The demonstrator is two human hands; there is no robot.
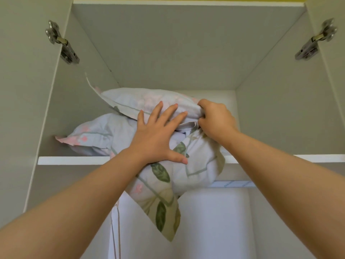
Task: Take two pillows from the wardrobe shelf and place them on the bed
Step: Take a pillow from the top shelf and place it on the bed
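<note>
Two pillows in pale floral cases sit on the high wardrobe shelf (71,160). The upper pillow (138,100) lies on top, toward the back. The lower pillow (186,176) hangs partly over the shelf's front edge, one corner drooping down. My left hand (158,135) lies flat with fingers spread across both pillows where they meet. My right hand (216,118) is shut on the right edge of the upper pillow, bunching its fabric.
Both wardrobe doors stand open, with metal hinges at the upper left (63,43) and upper right (315,42). White hanging fabric (134,230) fills the space under the shelf. The shelf's right half (317,158) is bare.
</note>
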